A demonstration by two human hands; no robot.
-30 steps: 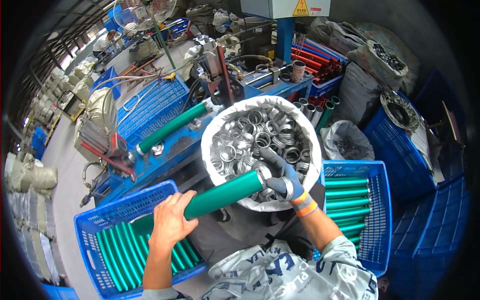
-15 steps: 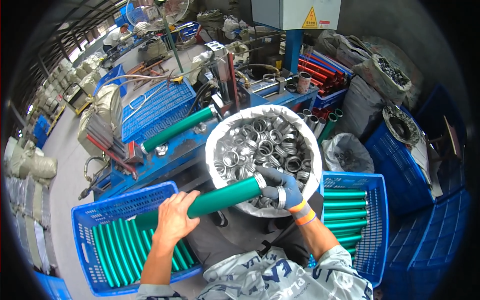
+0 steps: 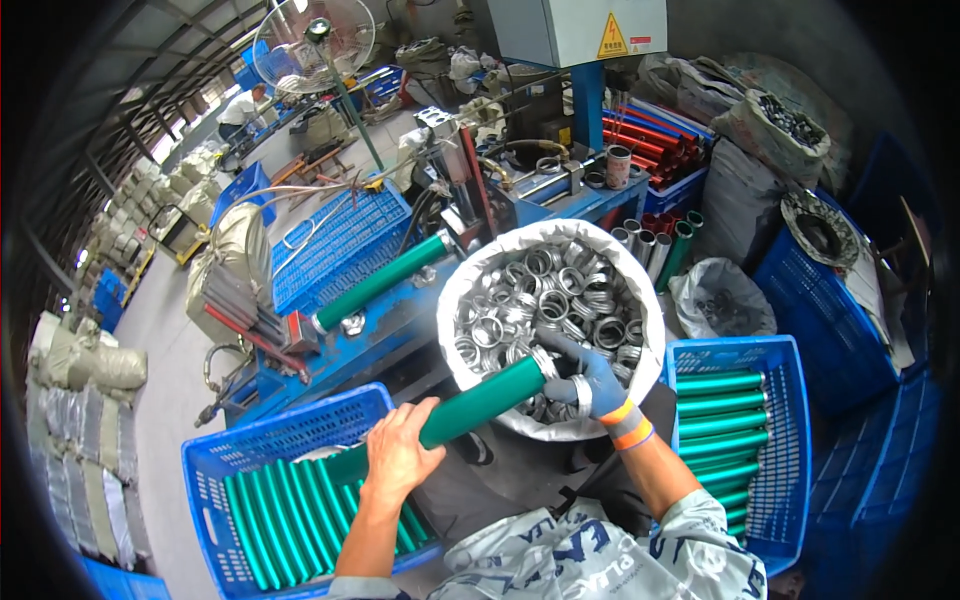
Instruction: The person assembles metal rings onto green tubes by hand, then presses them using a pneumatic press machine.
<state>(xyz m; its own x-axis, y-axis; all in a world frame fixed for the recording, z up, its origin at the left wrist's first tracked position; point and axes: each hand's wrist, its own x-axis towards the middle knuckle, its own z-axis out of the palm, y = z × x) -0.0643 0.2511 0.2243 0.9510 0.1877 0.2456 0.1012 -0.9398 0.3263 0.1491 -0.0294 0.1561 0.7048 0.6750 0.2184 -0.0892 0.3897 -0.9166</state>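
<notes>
My bare left hand [image 3: 400, 452] is wrapped round a green metal tube [image 3: 482, 402], which slants up to the right in front of me. A silver threaded ring [image 3: 544, 363] sits at the tube's far end. My right hand [image 3: 598, 382], in a grey glove with an orange cuff, has its fingers closed about that ring. A second silver ring [image 3: 583, 395] is held lower in the same hand, by the curled fingers. Just beyond stands a round container with a white liner [image 3: 652, 300], full of loose silver rings [image 3: 545, 300].
A blue crate [image 3: 200, 500] of green tubes stands at my left, another [image 3: 790, 450] at my right. Ahead is a blue workbench [image 3: 385, 325] with a green tube [image 3: 385, 282] lying in a machine. A white sack [image 3: 722, 300] and stacked blue crates [image 3: 830, 300] stand farther right.
The whole view has shifted, so everything sits farther right and mostly lower. Both hands keep nearly the same hold on the tube and rings.
</notes>
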